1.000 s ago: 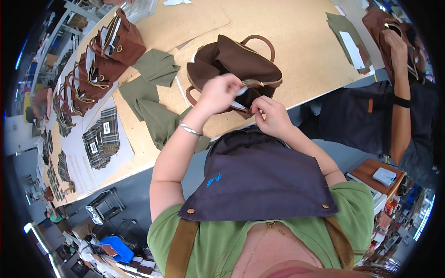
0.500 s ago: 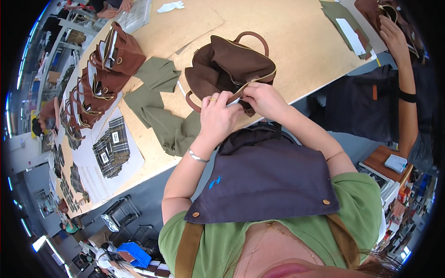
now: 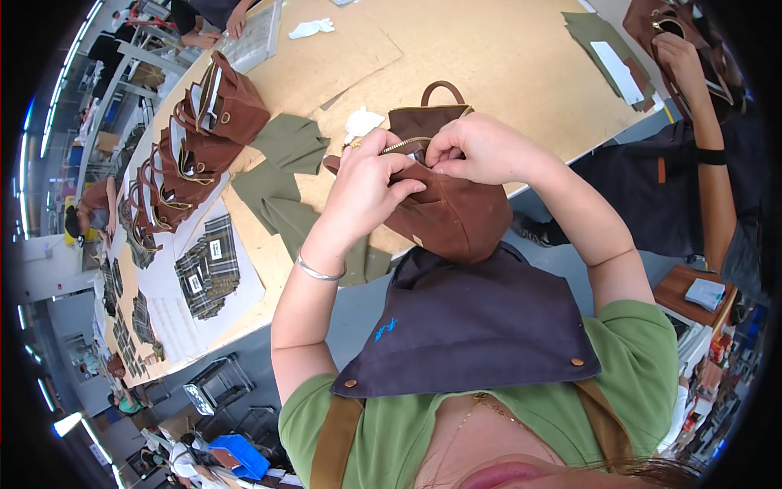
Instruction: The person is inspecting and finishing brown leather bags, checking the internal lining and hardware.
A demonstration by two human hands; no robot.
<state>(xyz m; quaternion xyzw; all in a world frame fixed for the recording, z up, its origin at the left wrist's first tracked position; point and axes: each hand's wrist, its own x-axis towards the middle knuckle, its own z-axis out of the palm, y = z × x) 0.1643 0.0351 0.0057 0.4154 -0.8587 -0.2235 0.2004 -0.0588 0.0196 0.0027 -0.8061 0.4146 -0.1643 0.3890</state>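
A brown handbag [image 3: 464, 208] with a gold-toothed zipper [image 3: 401, 145] along its mouth rests at the table's front edge, tipped toward me. My left hand [image 3: 366, 183] is closed on the left end of its top edge, thumb pressed against the outside. At the opening, the fingers of my right hand [image 3: 485, 151] pinch together on the bag's rim; whether they also hold something small is hidden. One rounded handle [image 3: 444, 88] rises at the far side. Just beyond my left hand lies a crumpled white piece [image 3: 363, 122], perhaps paper.
Olive cloth pieces [image 3: 289, 145] lie left of the bag. Several finished-looking brown bags [image 3: 236, 98] stand in a row farther left, near plaid pieces [image 3: 210, 273]. On the right, a co-worker's hand [image 3: 678, 59] is at another brown bag [image 3: 652, 20].
The bag has turned and tipped toward me, so its outer side shows instead of its dark inside. Both hands have shifted along its rim. A white piece now shows beyond the bag.
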